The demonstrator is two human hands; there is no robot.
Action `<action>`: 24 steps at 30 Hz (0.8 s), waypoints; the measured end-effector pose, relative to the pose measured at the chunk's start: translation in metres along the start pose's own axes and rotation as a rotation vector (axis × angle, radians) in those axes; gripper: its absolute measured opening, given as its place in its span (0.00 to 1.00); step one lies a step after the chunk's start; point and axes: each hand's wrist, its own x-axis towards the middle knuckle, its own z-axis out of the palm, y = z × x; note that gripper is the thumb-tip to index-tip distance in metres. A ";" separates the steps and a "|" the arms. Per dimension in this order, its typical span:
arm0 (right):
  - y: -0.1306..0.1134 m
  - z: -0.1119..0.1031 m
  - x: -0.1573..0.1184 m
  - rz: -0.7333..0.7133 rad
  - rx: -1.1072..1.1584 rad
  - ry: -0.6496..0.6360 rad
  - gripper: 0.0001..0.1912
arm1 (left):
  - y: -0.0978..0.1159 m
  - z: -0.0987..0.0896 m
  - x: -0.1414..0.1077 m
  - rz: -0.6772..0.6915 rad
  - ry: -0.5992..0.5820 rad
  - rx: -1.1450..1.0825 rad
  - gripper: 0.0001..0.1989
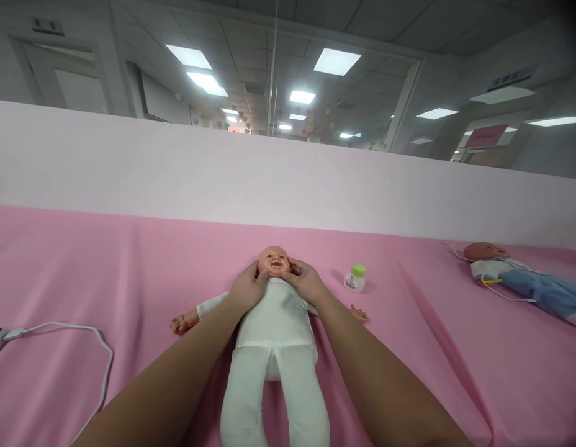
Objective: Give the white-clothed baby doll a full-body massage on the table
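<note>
A baby doll (276, 316) with a smiling face and a white cloth body lies on its back on the pink sheet (167, 248), its arms spread to the sides. My left hand (248, 287) rests against the left side of the doll's head, the thumb at its cheek and jaw. On the opposite side, my right hand (306, 280) touches the head in the same way, fingers beside the ear and thumb near the chin. Both hands cup the head between them. The backs of the head and some fingertips are hidden.
Right of the doll stands a small bottle with a green cap (354, 279). A second doll in blue clothing (534, 284) lies at the far right, with a thin white tube. A white cable (106, 366) curves at the left. Behind is a white padded wall (269, 180) below glass.
</note>
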 end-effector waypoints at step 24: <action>-0.034 0.017 -0.013 -0.194 -0.236 0.172 0.08 | 0.007 -0.045 0.000 -0.020 0.237 -0.190 0.07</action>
